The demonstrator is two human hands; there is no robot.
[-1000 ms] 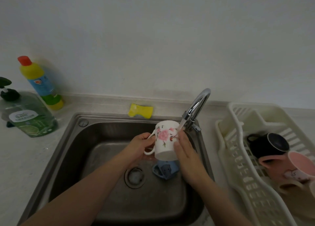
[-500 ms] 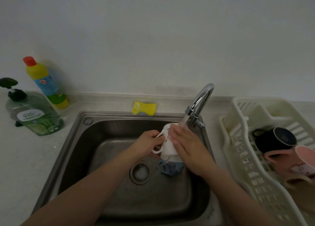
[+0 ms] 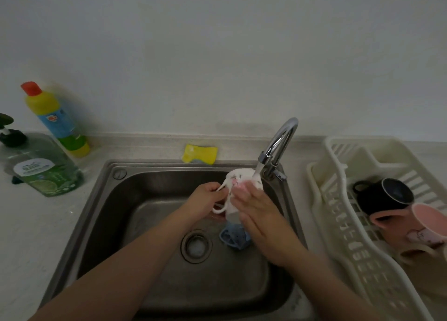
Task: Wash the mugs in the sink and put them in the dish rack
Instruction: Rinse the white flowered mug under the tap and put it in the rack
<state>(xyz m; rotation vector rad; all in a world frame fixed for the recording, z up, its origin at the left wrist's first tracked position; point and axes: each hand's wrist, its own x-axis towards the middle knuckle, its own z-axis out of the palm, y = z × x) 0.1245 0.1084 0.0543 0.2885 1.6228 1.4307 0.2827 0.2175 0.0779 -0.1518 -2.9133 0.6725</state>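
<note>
A white mug with pink flowers (image 3: pixel 236 179) is held over the steel sink (image 3: pixel 116 199) under the running tap (image 3: pixel 278 146). My left hand (image 3: pixel 205 201) grips its handle. My right hand (image 3: pixel 254 207) lies flat against the mug's side with the fingers straight, covering most of the print. A blue mug (image 3: pixel 233 238) lies on the sink floor below, partly hidden by my right wrist. In the cream dish rack (image 3: pixel 338 219) lie a black mug (image 3: pixel 382 195), a pink mug (image 3: pixel 420 226) and a beige one (image 3: pixel 416 255).
A yellow sponge (image 3: pixel 199 153) lies on the ledge behind the sink. A green soap pump bottle (image 3: pixel 41 168) and a yellow bottle with a red cap (image 3: pixel 58 122) stand on the counter at the left. The drain (image 3: pixel 196 245) sits mid-sink.
My right hand has slid from over the mug's top to its side, rubbing it. The mug stays under the stream, with my left hand on its handle.
</note>
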